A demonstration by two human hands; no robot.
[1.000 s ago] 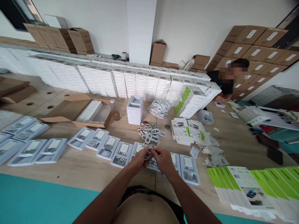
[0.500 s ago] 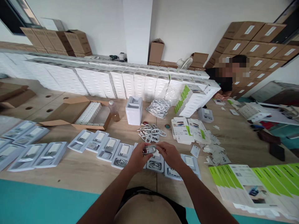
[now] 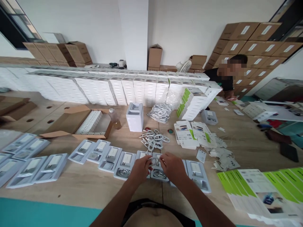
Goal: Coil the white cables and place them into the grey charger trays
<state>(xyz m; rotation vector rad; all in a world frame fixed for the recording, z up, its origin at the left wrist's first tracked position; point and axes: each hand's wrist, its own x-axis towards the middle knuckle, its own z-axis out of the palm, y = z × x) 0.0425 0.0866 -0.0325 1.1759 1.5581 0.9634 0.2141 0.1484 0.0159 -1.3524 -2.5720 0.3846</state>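
Here, you grip the looped cable (image 3: 155, 161) with your left hand (image 3: 140, 169) and right hand (image 3: 174, 167), each closed on one end; its long axis runs sideways, hand to hand, above the trays (image 3: 120, 165) on the counter (image 3: 94, 190), nearer you than the cable pile (image 3: 155, 138).

Bkgd from me: white pillar (image 3: 133, 37) vs. pale wall (image 3: 101, 31), window (image 3: 25, 23) top L, tall brown box (image 3: 155, 56) just R of pillar, fan (image 3: 186, 66) further R. Far R, stacked cartons (image 3: 233, 31) w/ co-worker (image 3: 227, 84), dark top, in front. My worktop (image 3: 94, 186): bottle (image 3: 115, 119) w/ amber liquid, L of centre.
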